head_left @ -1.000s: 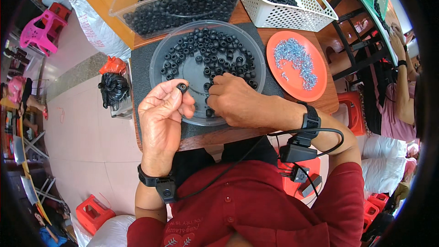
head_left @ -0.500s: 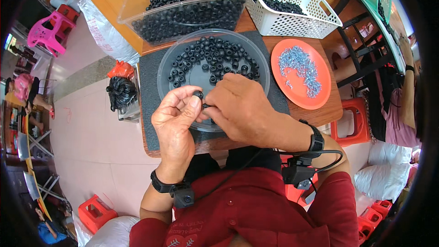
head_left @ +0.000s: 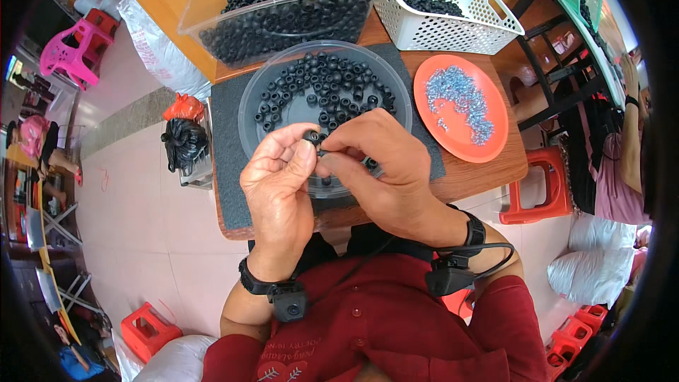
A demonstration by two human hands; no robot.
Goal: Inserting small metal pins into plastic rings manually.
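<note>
White basket point(head_left: 453, 10), orange plate point(head_left: 460, 110), pink stool point(head_left: 67, 49).

clear plastic bag point(head_left: 152, 35), red print, far-left table edge | small red-orange bag point(head_left: 184, 107) on floor rack | knotted black bag point(head_left: 182, 143) just below it | no screens, no signs

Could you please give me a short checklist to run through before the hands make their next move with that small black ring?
1. Black ring pinched in left hand fingertips: ok.
2. Right hand meets the ring: ok.
3. Whether a small metal piece is in the right fingers: cannot tell.
4. Round clear tray of rings lies under the hands: ok.
5. Orange plate of metal bits close on the right: ok.
</note>
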